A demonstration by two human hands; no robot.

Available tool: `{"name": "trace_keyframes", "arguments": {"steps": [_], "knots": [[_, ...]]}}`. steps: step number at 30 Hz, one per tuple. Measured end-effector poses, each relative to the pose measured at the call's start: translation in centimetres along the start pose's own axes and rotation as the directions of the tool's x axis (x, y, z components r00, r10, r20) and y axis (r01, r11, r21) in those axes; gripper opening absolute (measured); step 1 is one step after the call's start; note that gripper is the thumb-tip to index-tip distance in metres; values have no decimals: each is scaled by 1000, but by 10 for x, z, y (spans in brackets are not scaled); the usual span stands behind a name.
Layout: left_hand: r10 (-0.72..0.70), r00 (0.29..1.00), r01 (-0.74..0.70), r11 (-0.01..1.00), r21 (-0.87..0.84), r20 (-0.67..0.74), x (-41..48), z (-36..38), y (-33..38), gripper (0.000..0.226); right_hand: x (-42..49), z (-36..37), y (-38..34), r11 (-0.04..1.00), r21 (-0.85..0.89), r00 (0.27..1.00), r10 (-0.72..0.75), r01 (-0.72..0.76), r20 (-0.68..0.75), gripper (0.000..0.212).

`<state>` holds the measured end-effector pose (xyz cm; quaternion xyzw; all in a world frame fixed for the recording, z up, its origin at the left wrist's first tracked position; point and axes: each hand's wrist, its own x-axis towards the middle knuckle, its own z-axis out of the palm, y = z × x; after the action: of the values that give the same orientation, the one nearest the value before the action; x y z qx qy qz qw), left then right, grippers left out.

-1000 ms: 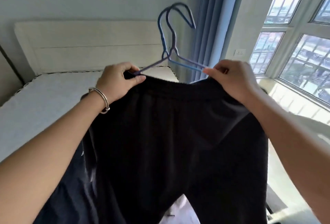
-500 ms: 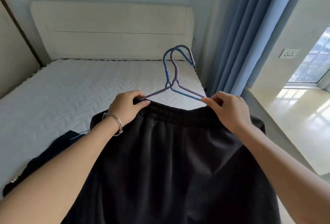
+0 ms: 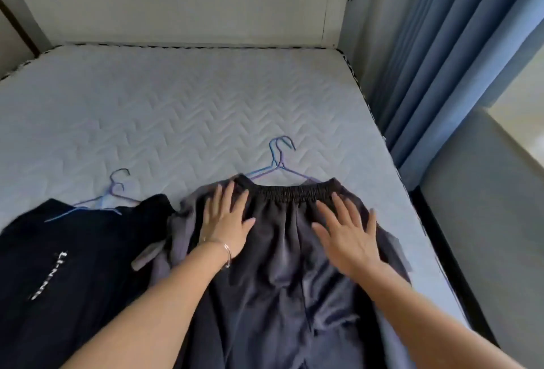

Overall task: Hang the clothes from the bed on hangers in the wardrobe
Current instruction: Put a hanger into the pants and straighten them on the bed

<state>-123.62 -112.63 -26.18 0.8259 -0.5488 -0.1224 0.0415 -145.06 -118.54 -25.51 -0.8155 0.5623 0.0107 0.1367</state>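
Dark grey trousers (image 3: 282, 254) lie flat on the white mattress (image 3: 176, 109), elastic waistband toward the headboard. Blue wire hangers (image 3: 278, 162) poke out from the waistband, hooks pointing away from me. My left hand (image 3: 225, 221) rests flat on the left side of the trousers just below the waistband, fingers straight. My right hand (image 3: 347, 230) lies spread on the right side, palm down. To the left lies a black garment with white lettering (image 3: 59, 268), with other blue hangers (image 3: 109, 198) at its collar.
A pale headboard (image 3: 188, 0) stands at the far end of the bed. Blue curtains (image 3: 447, 53) hang along the right, beside a grey wall (image 3: 482, 221). The wardrobe is out of view.
The trousers and their hangers, held up in the air by both hands, now lie on the mattress. Both hands have let go of the hanger ends and lie flat on the fabric.
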Motion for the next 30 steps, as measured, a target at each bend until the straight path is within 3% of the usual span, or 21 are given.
{"name": "trace_keyframes", "arguments": {"steps": [3, 6, 10, 16, 20, 25, 30], "knots": [[-113, 954, 93, 992, 83, 276, -30, 94, -31, 62, -29, 95, 41, 992, -39, 950, 127, -121, 286, 56], [-224, 904, 179, 972, 154, 363, -36, 143, -58, 65, -34, 140, 65, 986, -60, 918, 165, -153, 360, 61], [-240, 932, 207, 968, 142, 272, -24, 171, -75, 72, -23, 169, 73, 992, -70, 946, 119, -102, 303, 83], [-215, 957, 187, 970, 154, 194, -12, 175, -78, 61, -11, 181, 78, 992, -71, 968, 116, -103, 224, 62], [-249, 944, 231, 967, 104, 218, -25, 172, -62, 57, -6, 170, 75, 987, -105, 935, 147, -119, 324, 55], [-207, 975, 212, 976, -53, 80, -139, 187, -52, 53, -61, 167, 49, 988, -50, 940, 154, -145, 305, 56], [-225, 969, 232, 971, -65, 100, -306, 198, -84, 72, -243, 210, 53, 1000, -25, 978, 22, -17, 206, 64]]}}
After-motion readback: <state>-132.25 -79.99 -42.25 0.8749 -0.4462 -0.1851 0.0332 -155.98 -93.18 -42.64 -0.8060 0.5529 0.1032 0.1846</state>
